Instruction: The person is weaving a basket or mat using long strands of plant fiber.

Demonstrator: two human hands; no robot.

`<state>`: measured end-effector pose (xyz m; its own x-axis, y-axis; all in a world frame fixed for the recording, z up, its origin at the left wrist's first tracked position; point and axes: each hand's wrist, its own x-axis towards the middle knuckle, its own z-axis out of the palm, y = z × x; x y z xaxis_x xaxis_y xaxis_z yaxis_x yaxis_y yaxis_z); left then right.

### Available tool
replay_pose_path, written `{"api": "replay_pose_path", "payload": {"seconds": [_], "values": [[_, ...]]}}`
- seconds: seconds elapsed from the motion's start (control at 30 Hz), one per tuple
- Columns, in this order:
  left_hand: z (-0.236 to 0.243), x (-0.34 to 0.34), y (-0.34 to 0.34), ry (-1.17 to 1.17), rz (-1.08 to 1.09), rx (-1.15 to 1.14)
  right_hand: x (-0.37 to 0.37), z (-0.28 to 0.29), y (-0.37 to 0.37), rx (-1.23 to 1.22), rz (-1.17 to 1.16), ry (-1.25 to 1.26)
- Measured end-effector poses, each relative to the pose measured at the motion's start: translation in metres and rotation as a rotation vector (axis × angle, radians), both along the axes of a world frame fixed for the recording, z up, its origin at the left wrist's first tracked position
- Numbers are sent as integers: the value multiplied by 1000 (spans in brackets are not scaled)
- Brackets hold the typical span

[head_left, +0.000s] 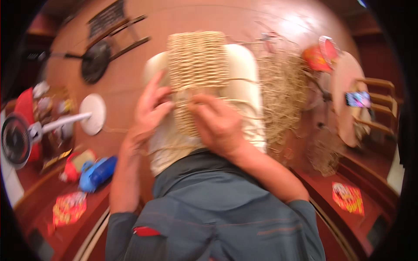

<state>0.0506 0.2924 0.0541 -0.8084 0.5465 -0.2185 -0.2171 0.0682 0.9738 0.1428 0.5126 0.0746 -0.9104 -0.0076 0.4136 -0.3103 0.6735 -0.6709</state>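
A woven straw panel (196,58) lies over a white padded board (241,61) in front of me, with a lower woven part (185,122) and loose cords (235,79) trailing right. My left hand (152,104) is at the panel's left edge, fingers apart. My right hand (217,124) is closed over the middle of the weave, fingertips pinched on something I cannot make out.
A tangled cord heap (283,95) lies to the right, beside a round stool (346,122) and a phone (357,99). Left are a fan (15,139), a blue bag (98,174) and a dark chair (117,35).
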Motion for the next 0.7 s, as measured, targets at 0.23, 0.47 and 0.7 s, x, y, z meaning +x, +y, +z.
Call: {"api": "replay_pose_path", "payload": {"seconds": [0.23,0.47,0.7], "values": [[5,-15,0,18,-175,-5,-4,-4,-7,-10,18,52],[14,-23,19,-251,-96,252,-4,-3,-3,-12,30,73],[-23,-18,9,-36,-39,90,-4,-5,-3,-14,35,55]]}}
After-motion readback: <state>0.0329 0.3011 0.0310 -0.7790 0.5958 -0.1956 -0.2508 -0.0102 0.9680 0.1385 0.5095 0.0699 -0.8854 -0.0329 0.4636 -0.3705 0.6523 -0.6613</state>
